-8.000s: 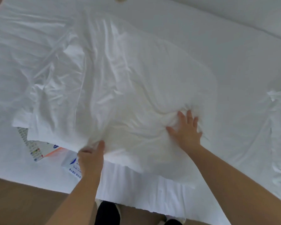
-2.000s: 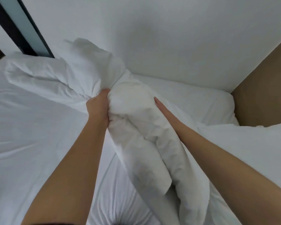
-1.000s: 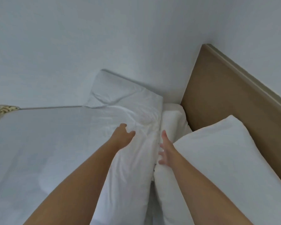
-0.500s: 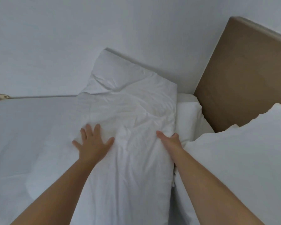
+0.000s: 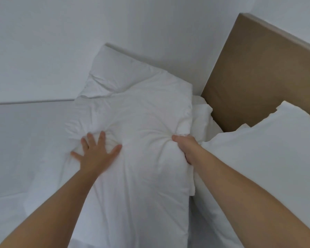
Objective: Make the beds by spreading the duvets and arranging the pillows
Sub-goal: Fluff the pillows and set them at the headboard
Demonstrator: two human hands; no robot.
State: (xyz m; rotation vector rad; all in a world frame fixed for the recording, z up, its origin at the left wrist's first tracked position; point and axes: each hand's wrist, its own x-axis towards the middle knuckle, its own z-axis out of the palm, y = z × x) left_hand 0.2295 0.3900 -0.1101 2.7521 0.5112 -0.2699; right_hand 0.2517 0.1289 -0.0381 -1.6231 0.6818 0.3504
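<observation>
Pillow-arranging step: left hand (image 5: 95,154), fingers splayed flat, presses the white pillow (image 5: 138,122); right hand (image 5: 184,145) clenches its edge nearest the headboard (image 5: 258,72). Next, probably, square it into the bed's head corner.

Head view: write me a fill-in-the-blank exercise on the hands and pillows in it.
1. The left hand presses on the middle pillow with its fingers ____.
2. The right hand has its grip closed on that pillow's ____ edge.
3. The panel behind the pillows is ____ in colour.
4. A second pillow lies to the ____ of the one being handled.

Missing words: spread; right; brown; right
</observation>
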